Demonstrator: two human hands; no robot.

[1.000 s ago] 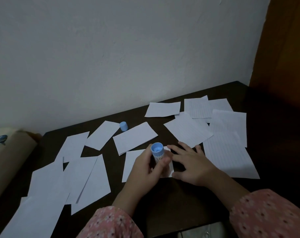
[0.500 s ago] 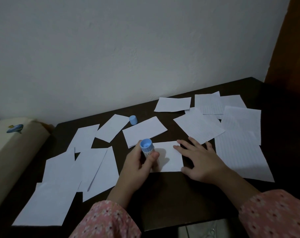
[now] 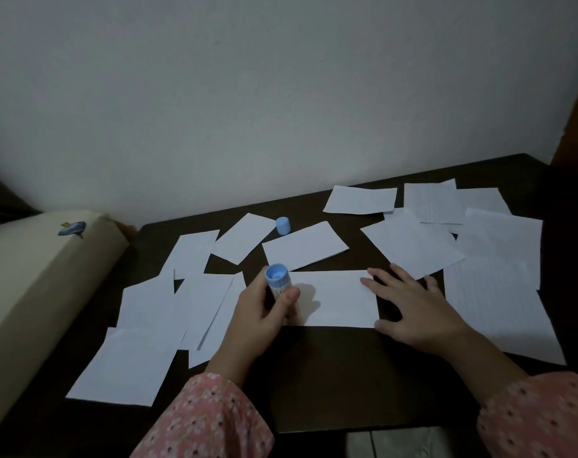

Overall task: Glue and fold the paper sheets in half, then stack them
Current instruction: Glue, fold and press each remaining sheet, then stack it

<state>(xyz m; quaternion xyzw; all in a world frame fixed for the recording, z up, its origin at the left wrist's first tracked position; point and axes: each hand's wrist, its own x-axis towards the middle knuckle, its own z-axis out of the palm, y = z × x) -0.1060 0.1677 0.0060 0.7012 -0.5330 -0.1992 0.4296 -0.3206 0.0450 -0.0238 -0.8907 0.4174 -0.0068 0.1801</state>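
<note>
- left hand [image 3: 258, 309] grips the glue stick [image 3: 278, 282], fingers and thumb curled round the barrel; stick upright, blue end toward the camera, lower tip hidden behind the hand and down at the left end of the sheet.
- right hand [image 3: 410, 309] lies flat, fingers spread and straight, fingertips pressing the right edge of the same sheet, palm on the table.
- working sheet [image 3: 337, 299]: white rectangle, flat on the dark table [image 3: 314, 375], directly between the 2 hands, long side running left-right.
- glue cap [image 3: 282, 225]: blue, standing on the table toward the wall, well apart from the stick, between 2 loose sheets.
- nearest neighbour: tilted white sheet [image 3: 304, 246] just behind the working sheet, corner close to the stick.
- left group of sheets [image 3: 148, 315]: several white pieces overlapping, spread down to the table's near-left edge.
- right group of sheets [image 3: 479, 259]: larger lined pieces overlapping, 1 lone sheet [image 3: 360, 200] by the wall.
- pink floral sleeves [image 3: 208, 421] on both forearms at the bottom of the view.
- cream cushion [image 3: 33, 276] with a small blue whale print, against the table's left side; white wall [image 3: 281, 94] behind.
</note>
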